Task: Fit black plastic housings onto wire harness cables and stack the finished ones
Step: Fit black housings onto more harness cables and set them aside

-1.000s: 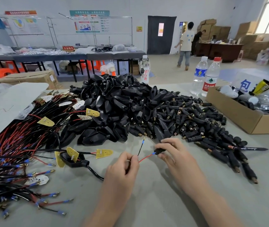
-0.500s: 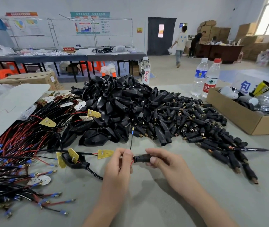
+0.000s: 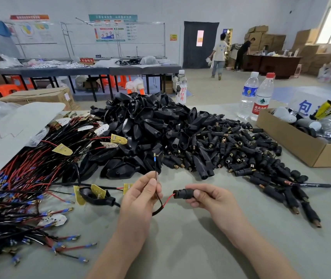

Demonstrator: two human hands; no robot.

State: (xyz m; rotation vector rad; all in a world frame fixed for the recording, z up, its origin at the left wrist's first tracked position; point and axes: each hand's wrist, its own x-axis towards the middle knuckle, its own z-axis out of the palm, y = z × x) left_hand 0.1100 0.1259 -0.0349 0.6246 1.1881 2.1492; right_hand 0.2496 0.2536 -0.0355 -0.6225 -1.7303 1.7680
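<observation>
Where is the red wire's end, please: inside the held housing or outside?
Inside: the red wire runs into the housing the right hand holds.

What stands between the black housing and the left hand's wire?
Nothing visible. The right hand grips the housing, a red wire enters it, and only air separates it from the black wire in the left hand.

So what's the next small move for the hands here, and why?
Probably the left hand should turn the black wire so its blue-tipped end meets the black housing gripped by the right hand, then feed it in. The red wire already enters the housing, while the blue-tipped end stands free above the left hand.
</observation>
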